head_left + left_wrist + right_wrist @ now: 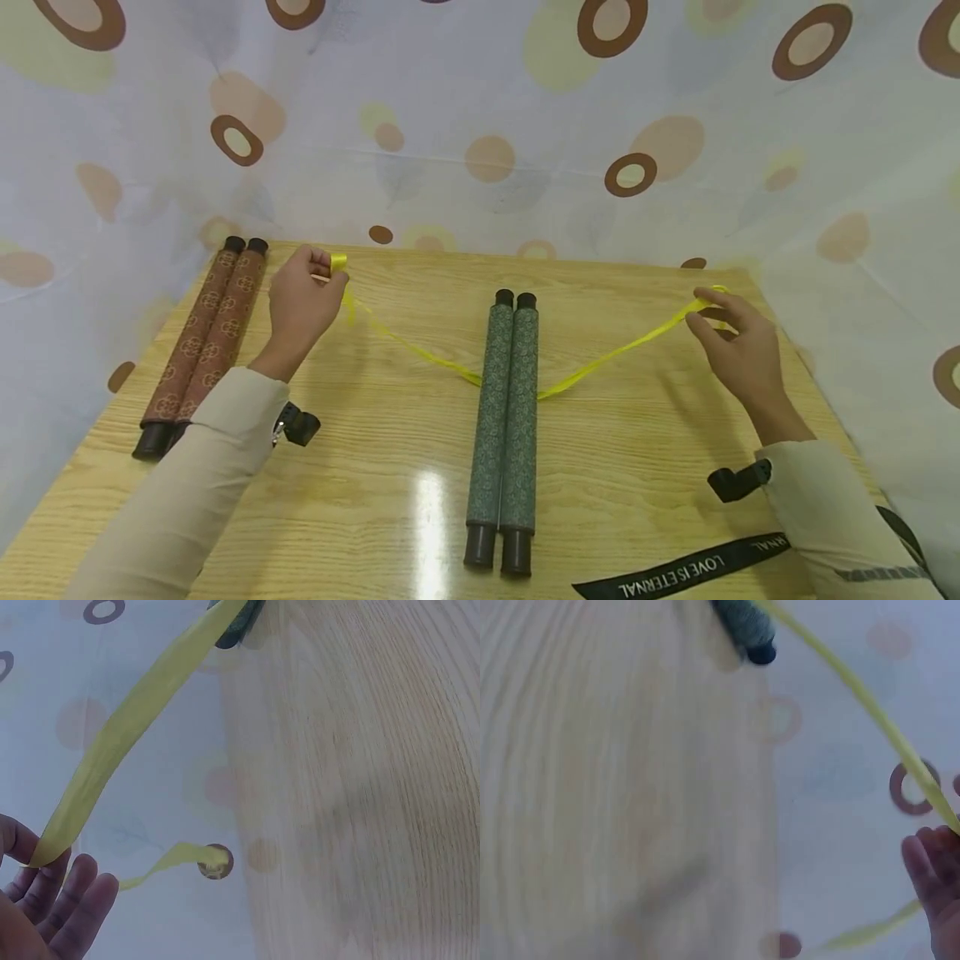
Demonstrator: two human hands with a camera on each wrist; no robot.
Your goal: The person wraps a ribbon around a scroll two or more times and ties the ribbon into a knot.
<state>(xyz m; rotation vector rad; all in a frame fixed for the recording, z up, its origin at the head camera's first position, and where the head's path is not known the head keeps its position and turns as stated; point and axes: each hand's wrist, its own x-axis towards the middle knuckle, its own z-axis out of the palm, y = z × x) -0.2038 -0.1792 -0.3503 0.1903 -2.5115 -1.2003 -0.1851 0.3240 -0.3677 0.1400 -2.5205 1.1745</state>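
Note:
A yellow ribbon (pixel 600 360) hangs in a shallow curve between both hands and passes under two green patterned scrolls (pixel 507 417) lying side by side at the table's middle. My left hand (pixel 303 296) pinches one stretch of ribbon above the table, left of the scrolls. The left wrist view shows the ribbon (pixel 120 739) running from the thumb and fingers toward a scroll's end, with a loose tail hanging down. On the far right, my right hand (pixel 738 346) pinches the other stretch. In the right wrist view that hand (pixel 937 877) is partly cut off, with a ribbon tail dangling below.
Two reddish-brown patterned scrolls (pixel 206 333) with black ends lie at the table's left, beside the left forearm. A black lettered strap (pixel 682 571) lies at the front right, near the right sleeve. Dotted white cloth (pixel 450 108) rises behind the wooden table (pixel 360 500).

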